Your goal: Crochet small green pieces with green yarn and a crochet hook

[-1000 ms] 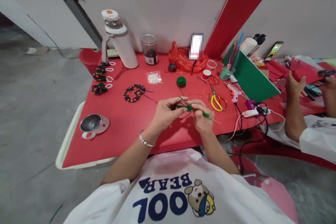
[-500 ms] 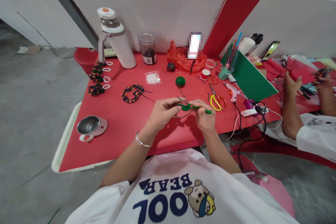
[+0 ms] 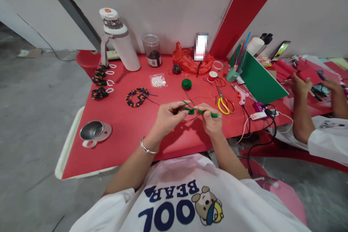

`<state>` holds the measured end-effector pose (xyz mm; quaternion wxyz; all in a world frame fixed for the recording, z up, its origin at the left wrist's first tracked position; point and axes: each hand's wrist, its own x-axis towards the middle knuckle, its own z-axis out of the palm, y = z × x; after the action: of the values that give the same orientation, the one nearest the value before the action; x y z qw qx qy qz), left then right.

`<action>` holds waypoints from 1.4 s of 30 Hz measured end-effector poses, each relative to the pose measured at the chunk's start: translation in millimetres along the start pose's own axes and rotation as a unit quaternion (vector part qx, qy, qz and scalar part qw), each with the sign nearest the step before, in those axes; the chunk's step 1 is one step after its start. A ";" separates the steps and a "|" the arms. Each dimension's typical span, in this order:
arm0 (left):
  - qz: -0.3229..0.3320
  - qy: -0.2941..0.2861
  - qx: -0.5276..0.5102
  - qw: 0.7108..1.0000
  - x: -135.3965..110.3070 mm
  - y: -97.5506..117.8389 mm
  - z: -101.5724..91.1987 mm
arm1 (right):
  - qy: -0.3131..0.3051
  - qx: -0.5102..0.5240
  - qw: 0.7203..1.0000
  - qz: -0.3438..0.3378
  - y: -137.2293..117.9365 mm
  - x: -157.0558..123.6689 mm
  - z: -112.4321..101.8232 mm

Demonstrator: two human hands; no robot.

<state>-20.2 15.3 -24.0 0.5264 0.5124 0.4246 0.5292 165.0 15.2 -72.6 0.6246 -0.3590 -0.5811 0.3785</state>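
Over the front of the red table, my left hand pinches a small green crocheted piece between thumb and fingers. My right hand is closed round the green handle of a crochet hook, its tip side pointing left at the crochet piece. The hook's very tip is too small to make out. A strand of yarn runs back from the work to a green yarn ball. To the left lies a multicoloured braided loop, and on the right rest yellow-handled scissors.
A white jug, a clear jar and a red plastic bag stand along the back. A steel cup is at left. On the right are a glue gun, a power strip and a co-worker's hands.
My hands stay nearly in place; the crochet piece and hook have shifted very slightly left. At right, the co-worker's hands have moved a little.
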 end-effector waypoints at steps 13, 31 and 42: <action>0.002 0.008 0.013 1.000 -0.6 -1.1 9.2 | -0.012 -0.014 0.997 0.070 -4.3 1.4 0.9; -0.144 0.089 -0.180 0.969 22.1 -9.5 0.8 | -0.014 0.114 0.966 0.231 0.4 20.0 26.6; -0.119 0.122 -0.139 0.976 34.8 -40.4 -2.7 | 0.021 -0.199 0.975 0.102 7.1 24.9 36.8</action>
<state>-15.2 53.5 -60.9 0.5957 0.3122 0.4657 0.5752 128.8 40.9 -65.1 0.5109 -0.5409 -0.5922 0.3093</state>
